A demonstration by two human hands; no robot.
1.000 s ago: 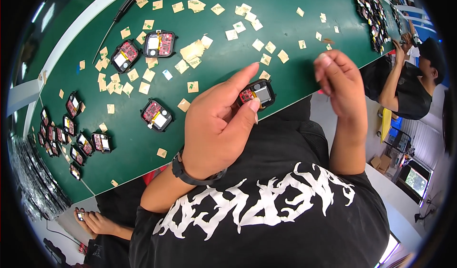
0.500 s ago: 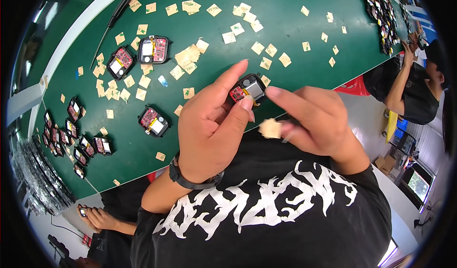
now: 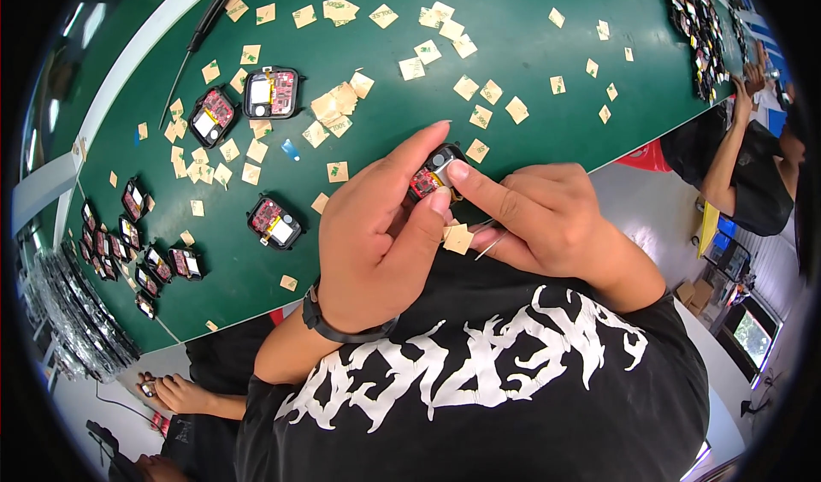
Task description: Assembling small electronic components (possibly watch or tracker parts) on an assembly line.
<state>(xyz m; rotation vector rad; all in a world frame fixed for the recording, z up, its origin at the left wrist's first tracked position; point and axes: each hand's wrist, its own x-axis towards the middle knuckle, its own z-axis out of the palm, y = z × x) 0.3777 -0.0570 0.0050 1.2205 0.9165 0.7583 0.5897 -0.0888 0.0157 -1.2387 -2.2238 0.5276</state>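
Left hand (image 3: 376, 242) gripping small black-cased red-board module (image 3: 430, 174), right hand (image 3: 539, 217) now closed in, forefinger pressing its top, square tan backing paper (image 3: 457, 238) pinched beneath — sticker seemingly applied.

table (image 3: 547, 80): green, long
paper squares (image 3: 338, 106): tan, scattered all over
small devices (image 3: 272, 93): opened, red inside
screwdriver (image 3: 198, 37): black, far edge

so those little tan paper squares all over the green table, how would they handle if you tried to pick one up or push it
The tan paper squares look thin and very light, so a push would likely slide or scatter them. Several lie curled or overlapping near the open devices, suggesting they are floppy. The one between the hands seems to bend easily and may be sticky.
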